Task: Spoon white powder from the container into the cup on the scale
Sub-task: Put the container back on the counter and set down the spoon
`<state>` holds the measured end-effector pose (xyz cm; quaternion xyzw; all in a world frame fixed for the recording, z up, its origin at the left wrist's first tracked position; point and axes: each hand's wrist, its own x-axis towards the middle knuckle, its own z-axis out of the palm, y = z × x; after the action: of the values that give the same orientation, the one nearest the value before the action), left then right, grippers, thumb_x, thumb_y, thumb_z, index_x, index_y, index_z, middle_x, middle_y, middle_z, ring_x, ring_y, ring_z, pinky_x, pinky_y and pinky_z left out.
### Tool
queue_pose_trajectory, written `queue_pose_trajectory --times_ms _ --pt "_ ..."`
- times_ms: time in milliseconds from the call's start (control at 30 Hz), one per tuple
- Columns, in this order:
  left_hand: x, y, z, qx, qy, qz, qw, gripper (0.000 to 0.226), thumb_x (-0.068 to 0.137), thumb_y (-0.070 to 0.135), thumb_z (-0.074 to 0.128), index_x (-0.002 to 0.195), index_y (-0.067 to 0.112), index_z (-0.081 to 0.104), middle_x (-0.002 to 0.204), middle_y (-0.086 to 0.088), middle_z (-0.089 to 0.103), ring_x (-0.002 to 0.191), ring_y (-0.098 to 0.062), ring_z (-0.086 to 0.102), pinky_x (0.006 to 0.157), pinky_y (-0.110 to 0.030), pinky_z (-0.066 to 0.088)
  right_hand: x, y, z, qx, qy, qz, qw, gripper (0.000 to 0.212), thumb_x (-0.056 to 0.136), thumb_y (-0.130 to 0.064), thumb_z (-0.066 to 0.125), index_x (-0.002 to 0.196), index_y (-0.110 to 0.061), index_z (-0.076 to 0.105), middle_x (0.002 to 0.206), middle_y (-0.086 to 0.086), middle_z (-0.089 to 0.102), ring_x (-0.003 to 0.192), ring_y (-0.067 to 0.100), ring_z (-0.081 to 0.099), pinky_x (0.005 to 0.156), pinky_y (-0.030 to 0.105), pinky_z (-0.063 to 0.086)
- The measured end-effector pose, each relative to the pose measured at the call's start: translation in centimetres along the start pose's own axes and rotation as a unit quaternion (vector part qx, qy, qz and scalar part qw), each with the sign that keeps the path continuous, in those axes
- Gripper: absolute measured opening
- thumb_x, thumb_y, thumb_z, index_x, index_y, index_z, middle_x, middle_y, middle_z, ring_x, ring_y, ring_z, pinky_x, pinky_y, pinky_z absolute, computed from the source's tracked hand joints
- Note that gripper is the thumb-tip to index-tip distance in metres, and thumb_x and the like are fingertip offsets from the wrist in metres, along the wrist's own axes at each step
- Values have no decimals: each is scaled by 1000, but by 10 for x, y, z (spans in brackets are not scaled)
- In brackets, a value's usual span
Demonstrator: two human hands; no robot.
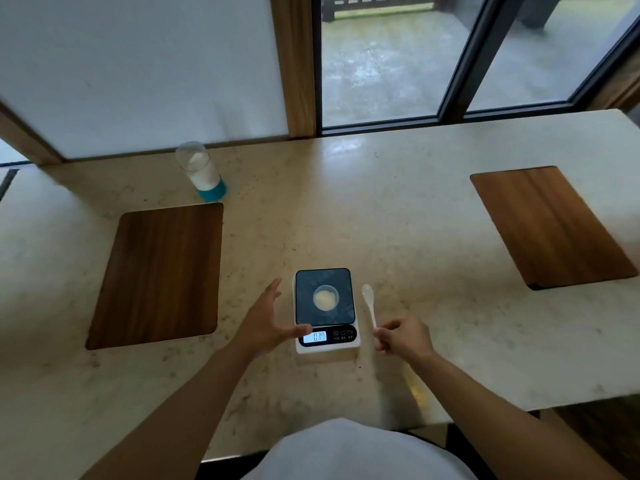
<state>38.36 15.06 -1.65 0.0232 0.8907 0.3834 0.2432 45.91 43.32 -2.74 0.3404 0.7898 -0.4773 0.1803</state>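
Observation:
A small kitchen scale (341, 337) with a dark platform and a lit display sits in front of me. On its platform stands a small clear cup (326, 298) with pale powder inside. My right hand (403, 337) pinches the handle end of a white spoon (369, 301), whose bowl points away, just right of the scale. My left hand (268, 320) hovers open at the scale's left side, thumb near the display corner. The clear container (201, 171) with white powder and a blue base stands far back left, beyond reach of either hand.
The stone countertop (398, 220) holds two inset wooden panels, one at left (156, 275) and one at right (550, 226). A white wall and glass window run behind the counter. The counter's front edge lies near my body.

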Motion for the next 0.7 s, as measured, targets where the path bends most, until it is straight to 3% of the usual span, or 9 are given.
queue_pose_trajectory --times_ms 200,367,600,700 --pt "-13 -11 12 7 -9 -22 1000 133 41 85 75 150 38 14 153 -2 40 132 -21 45 98 -33 40 4 0 10 -21 8 -3 1000 11 82 -14 79 72 -13 76 56 2 73 51 11 71 57 28 61" --pt "-19 -14 17 7 -8 -31 999 133 40 84 76 149 39 17 152 -1 40 132 -23 45 99 -36 41 3 2 15 -19 3 -1 1000 12 83 -13 77 72 -10 76 56 4 73 53 15 72 65 34 63" --pt "-22 -13 19 7 -17 -27 999 133 41 83 76 150 36 17 155 -3 37 135 -25 43 104 -42 41 1 1 14 8 4 10 1000 11 85 -9 75 75 -5 76 61 9 74 56 21 73 60 32 63" --pt "-23 -14 19 15 -20 -27 999 134 41 83 76 151 34 17 155 -3 36 136 -25 42 106 -44 41 1 -2 13 8 4 10 1000 12 86 -9 75 75 -4 76 61 9 74 55 20 73 51 23 58"
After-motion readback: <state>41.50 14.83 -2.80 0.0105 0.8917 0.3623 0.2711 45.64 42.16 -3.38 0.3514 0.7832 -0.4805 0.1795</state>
